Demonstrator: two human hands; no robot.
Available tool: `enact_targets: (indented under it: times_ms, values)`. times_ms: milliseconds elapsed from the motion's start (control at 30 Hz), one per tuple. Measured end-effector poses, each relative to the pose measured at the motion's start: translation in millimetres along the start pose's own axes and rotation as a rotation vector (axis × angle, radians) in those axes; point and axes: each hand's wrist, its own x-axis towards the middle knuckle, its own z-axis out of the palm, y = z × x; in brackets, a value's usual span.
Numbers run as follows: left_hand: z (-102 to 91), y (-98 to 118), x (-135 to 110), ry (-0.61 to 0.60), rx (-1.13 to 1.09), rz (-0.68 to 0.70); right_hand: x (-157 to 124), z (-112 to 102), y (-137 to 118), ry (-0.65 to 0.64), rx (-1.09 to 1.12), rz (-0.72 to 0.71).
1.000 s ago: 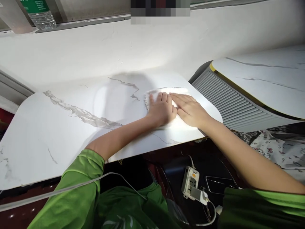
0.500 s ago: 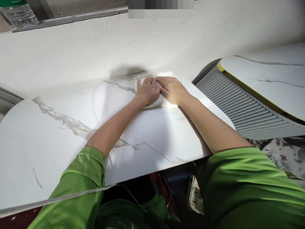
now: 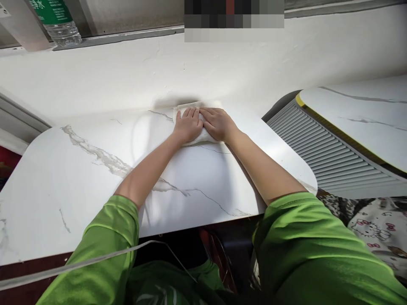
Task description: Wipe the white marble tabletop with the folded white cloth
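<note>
Our two hands press a white cloth [image 3: 190, 105] flat at the far edge of the tabletop [image 3: 95, 178].

The cloth lies on the marble-patterned tabletop right of its middle, its far edge touching the white wall [image 3: 241, 67]. Our left hand [image 3: 188, 126] and right hand [image 3: 216, 123] rest on it side by side, touching, palms down, fingers straight and close together, gripping nothing. Both arms reach out from green sleeves [image 3: 108, 237], and a thin white cable [image 3: 79, 264] crosses the near left one. To the right stand a grey ribbed panel [image 3: 324, 152] and a second marble top [image 3: 365, 114], with patterned fabric [image 3: 375, 228] nearer. A water bottle [image 3: 59, 25] stands on the ledge far left.
</note>
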Motion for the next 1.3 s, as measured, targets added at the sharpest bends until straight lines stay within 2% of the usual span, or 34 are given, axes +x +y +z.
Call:
enact_targets:
  times_ms: [167, 500, 600, 667, 767, 900, 1000, 1300]
  values:
    - [-5.5, 2, -53, -0.006, 0.018, 0.014, -34, -9, -39, -0.006, -0.029, -0.042]
    - [-3.2, 24, -195, 0.028, 0.03, 0.066, -143, -38, -131, 0.044, 0.032, -0.193]
    - [-6.2, 21, -221, -0.012, 0.03, 0.083, -159, -41, -150, 0.061, 0.05, -0.215]
    - [-9.0, 17, -228, -0.04, 0.02, 0.097, -162, -41, -158, 0.066, 0.057, -0.211]
    - [-11.8, 11, -223, -0.045, -0.004, 0.111, -157, -38, -161, 0.052, 0.056, -0.177]
    - [-13.9, -3, -193, -0.016, -0.036, 0.045, -130, -28, -155, 0.063, 0.044, -0.121]
    - [-16.1, -20, -161, 0.012, -0.064, -0.007, -95, -19, -147, 0.064, 0.039, -0.086]
    - [-25.0, -94, -62, 0.044, -0.053, -0.051, 24, 15, -122, 0.006, 0.052, -0.02]
